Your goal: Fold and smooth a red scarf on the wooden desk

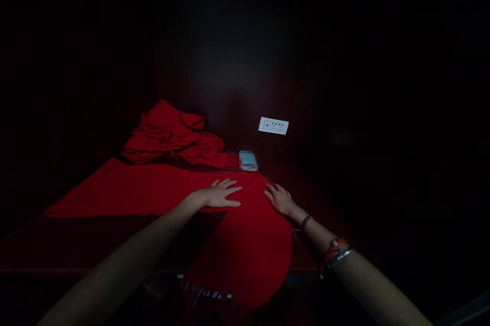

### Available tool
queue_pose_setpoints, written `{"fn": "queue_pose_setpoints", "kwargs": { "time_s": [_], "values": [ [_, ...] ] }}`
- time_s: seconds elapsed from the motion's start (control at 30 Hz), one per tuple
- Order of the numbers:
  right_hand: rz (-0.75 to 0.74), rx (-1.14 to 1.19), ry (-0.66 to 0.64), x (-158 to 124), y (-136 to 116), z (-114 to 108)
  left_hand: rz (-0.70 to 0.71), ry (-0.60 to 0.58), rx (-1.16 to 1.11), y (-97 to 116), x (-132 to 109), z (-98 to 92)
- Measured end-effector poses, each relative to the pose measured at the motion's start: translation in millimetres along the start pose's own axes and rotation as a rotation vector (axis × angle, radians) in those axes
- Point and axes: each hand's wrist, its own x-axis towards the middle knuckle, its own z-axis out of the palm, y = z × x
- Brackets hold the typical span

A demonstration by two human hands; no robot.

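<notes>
A long red fringed cloth (245, 249) lies bent on a dark table, one arm stretching left and the other hanging over the front edge with its fringe down. My left hand (224, 194) rests flat on the cloth near the bend, fingers spread, a ring on one finger. At the cloth's right edge is my right hand (279, 198), palm down with fingers apart, touching the cloth and holding nothing. Behind the cloth sits a crumpled heap of red fabric (164, 134) with fringes. A small pale blue item (248, 160), blurred out, lies beside those fringes.
A white socket panel (273, 126) is on the dark wall behind the table. The table's front edge (57, 270) runs across below my forearms. Much of the surroundings is too dark to make out.
</notes>
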Motion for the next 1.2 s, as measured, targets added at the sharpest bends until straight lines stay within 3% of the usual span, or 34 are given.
{"fn": "queue_pose_setpoints", "kwargs": {
  "time_s": [0.2, 0.43, 0.6, 0.67, 0.73, 0.8, 0.93, 1.07, 1.2],
  "values": [
    [0.169, 0.131, 0.137, 25, 5, -6, 0.005, 0.014, 0.027, -4, 3, 1.5],
    [0.192, 0.124, 0.189, 46, 22, -25, -0.023, 0.082, 0.081, -7, 10, 6.2],
    [0.291, -0.048, 0.222, 47, 19, -13, -0.115, 0.061, 0.068, -11, 13, 6.2],
    [0.237, -0.049, 0.221, 46, 12, -5, -0.105, 0.066, 0.060, -13, 13, 6.4],
    [0.116, -0.011, 0.198, 45, 4, 1, -0.093, 0.081, 0.062, -14, 13, 6.5],
    [0.034, 0.030, 0.095, 44, -3, 4, -0.079, 0.112, 0.082, -12, 12, 6.1],
    [0.038, 0.059, -0.135, 43, -11, 6, 0.021, 0.146, 0.114, 0, 9, 4.0],
    [0.053, 0.060, -0.154, 44, -12, 8, 0.161, 0.064, 0.094, 15, 5, 4.6],
    [0.046, 0.069, -0.127, 43, -10, 8, 0.179, -0.004, 0.092, 20, 5, 7.1]
  ]
}}
